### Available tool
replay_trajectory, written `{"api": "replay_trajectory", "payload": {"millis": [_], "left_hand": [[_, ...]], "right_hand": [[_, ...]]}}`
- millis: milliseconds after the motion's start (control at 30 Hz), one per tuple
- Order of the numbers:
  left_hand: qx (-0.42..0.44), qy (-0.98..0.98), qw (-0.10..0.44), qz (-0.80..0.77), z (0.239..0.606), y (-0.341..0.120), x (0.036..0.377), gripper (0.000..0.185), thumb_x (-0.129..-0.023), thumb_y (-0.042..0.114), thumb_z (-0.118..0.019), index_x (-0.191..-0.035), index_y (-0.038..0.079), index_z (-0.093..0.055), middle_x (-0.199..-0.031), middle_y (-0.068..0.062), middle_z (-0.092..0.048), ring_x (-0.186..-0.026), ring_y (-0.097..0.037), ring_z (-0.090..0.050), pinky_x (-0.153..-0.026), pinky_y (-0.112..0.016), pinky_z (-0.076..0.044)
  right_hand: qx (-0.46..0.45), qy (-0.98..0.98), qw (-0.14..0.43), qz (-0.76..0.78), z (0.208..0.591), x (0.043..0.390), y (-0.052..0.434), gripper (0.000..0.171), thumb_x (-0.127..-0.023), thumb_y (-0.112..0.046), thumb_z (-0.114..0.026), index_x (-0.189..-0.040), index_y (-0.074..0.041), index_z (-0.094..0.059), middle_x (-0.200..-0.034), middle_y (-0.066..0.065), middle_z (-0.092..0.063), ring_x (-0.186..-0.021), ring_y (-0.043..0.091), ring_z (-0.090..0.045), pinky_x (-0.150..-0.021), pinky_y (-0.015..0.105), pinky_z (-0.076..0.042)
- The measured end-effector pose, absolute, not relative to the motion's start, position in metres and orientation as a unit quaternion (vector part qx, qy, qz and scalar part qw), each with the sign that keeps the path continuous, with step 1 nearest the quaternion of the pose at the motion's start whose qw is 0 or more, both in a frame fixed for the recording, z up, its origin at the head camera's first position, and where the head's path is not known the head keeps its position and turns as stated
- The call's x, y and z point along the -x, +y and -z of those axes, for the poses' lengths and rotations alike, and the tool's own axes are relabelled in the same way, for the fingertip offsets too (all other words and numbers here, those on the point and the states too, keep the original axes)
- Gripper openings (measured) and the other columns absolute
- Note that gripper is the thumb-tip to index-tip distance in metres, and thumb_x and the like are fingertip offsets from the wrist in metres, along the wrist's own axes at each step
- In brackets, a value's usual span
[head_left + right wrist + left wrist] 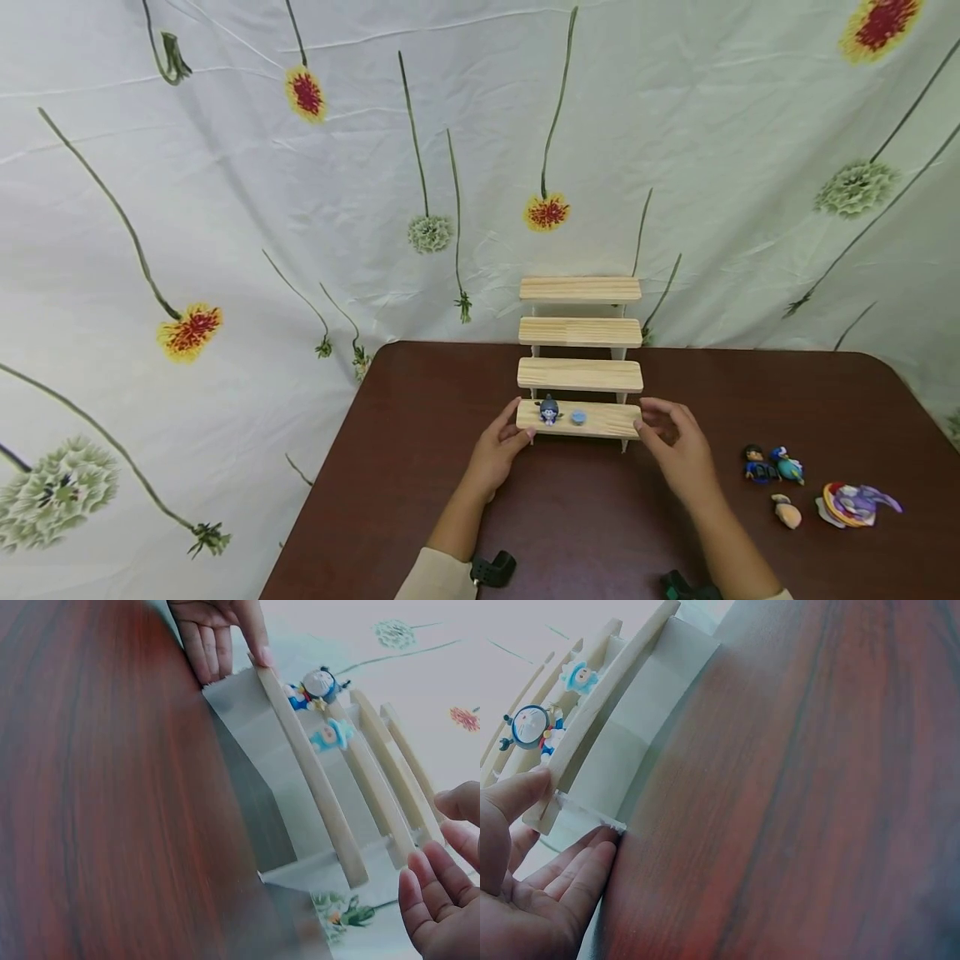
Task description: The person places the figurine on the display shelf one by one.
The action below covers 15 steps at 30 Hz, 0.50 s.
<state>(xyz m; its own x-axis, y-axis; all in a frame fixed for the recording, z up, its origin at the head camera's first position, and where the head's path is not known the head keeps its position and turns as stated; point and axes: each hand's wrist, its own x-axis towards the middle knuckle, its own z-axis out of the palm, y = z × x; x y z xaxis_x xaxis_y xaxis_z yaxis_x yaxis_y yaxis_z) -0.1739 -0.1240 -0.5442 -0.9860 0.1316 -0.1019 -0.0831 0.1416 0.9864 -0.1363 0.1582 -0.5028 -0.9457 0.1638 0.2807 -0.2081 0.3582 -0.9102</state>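
Note:
A stepped wooden display stand with pale planks stands at the table's back. My left hand grips the left end of its lowest plank, thumb on the front edge and fingers around the side. At the opposite end, my right hand is held with its fingers loosely bent; in the right wrist view this hand looks slightly apart from the planks. On the lowest plank sit a blue-and-white cat figurine and a smaller light-blue figurine to its right.
Right of the stand lie a dark-haired figurine, a blue-green bird-like figurine, a small beige toy and a purple toy on a round colored base. A flowered cloth hangs behind the dark wooden table.

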Motion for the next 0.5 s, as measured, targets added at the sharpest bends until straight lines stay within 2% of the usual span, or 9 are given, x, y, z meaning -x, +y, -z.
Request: {"api": "replay_trajectory", "payload": {"millis": [267,500], "left_hand": [[-0.018,0.751,0.086,-0.655,0.546,-0.126,0.175,0.067,-0.097,0.031,-0.070,-0.157,0.028,-0.039,-0.126,-0.018,-0.070,-0.112,-0.021,-0.068,-0.100,-0.039,-0.051],[-0.018,0.749,0.092,-0.655,0.546,-0.126,0.175,0.067,-0.097,0.033,-0.069,-0.156,0.031,-0.039,-0.127,-0.018,-0.069,-0.113,-0.022,-0.067,-0.100,-0.041,-0.050]], "right_hand": [[0.015,-0.820,0.170,-0.546,0.504,0.132,0.173,0.036,-0.098,-0.017,-0.069,-0.131,-0.006,-0.062,-0.120,0.006,-0.058,-0.100,-0.012,-0.056,-0.085,0.004,-0.042],[0.028,-0.832,0.162,-0.530,0.504,0.125,0.186,0.038,-0.099,-0.021,-0.067,-0.133,-0.006,-0.061,-0.121,0.003,-0.056,-0.101,-0.013,-0.056,-0.084,0.003,-0.042]]}}
